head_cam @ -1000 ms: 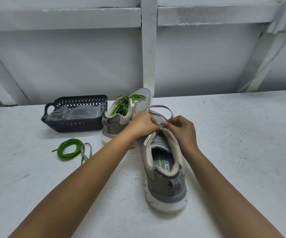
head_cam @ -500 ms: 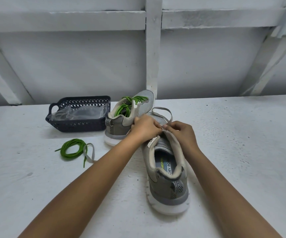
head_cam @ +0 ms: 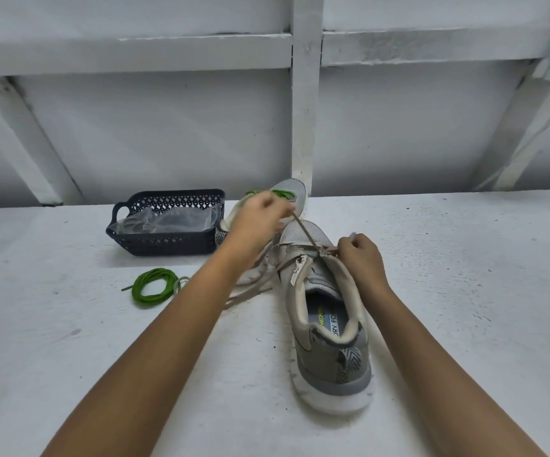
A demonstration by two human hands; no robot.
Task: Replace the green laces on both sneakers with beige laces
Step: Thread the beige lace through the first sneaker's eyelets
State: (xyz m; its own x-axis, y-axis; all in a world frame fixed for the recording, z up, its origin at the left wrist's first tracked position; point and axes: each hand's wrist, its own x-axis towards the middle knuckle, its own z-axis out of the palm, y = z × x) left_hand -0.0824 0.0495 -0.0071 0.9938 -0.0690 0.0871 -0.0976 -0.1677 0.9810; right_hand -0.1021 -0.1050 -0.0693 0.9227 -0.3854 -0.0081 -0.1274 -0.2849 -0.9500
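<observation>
My left hand [head_cam: 260, 216] has swung up and left, pinching the flat beige lace [head_cam: 303, 234] taut through the near grey mesh sneaker [head_cam: 329, 328] on the white desk [head_cam: 465, 324]. My right hand [head_cam: 361, 257] pinches its other end at the eyelets. I judge another crossing threaded.

Body in view: 2 forearms + 2 grips, nothing else of the person in shot.
Left forearm [head_cam: 168, 341]: bare, long, smooth; v. wide at the btm frame edge (wide-angle lens), narrows steadily twd the wrist.
Right forearm [head_cam: 438, 351]: bare, same build; broadest at btm right, slims to the wrist.
Left grip [head_cam: 260, 214]: bare; outline soft w/ blur, so nails & finger detail can't be read.
Right grip [head_cam: 361, 255]: bare, sharper; back of hand rounded, knuckles [head_cam: 357, 240] show as a bumpy row along the top.
Cover: skin only, both sides, frame edge to fingertips.
Surface: even & smooth on both arms; finer detail too small to tell.
</observation>
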